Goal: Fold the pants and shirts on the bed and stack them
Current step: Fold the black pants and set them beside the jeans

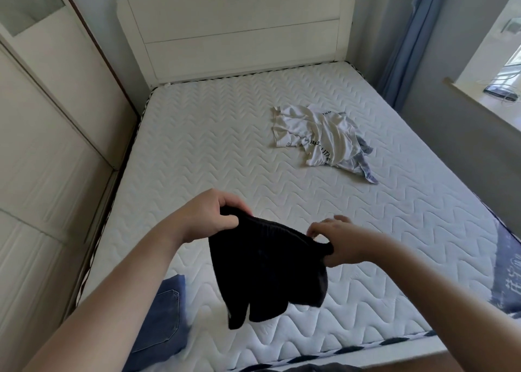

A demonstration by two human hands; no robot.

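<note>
Black knit shorts (267, 270) hang above the near part of the bed (214, 151), held up by the waistband: the left hand (210, 219) grips one end, the right hand (335, 242) pinches the other. Folded blue jeans (160, 323) lie at the near left. Far right, a crumpled white shirt (313, 134) covers a grey garment (363, 163).

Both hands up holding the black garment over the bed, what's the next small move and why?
Probably lower the black garment flat onto the bare mattress ahead. The left hand and right hand each grip its top edge, and it hangs bunched in the air, so it cannot be folded yet.
</note>
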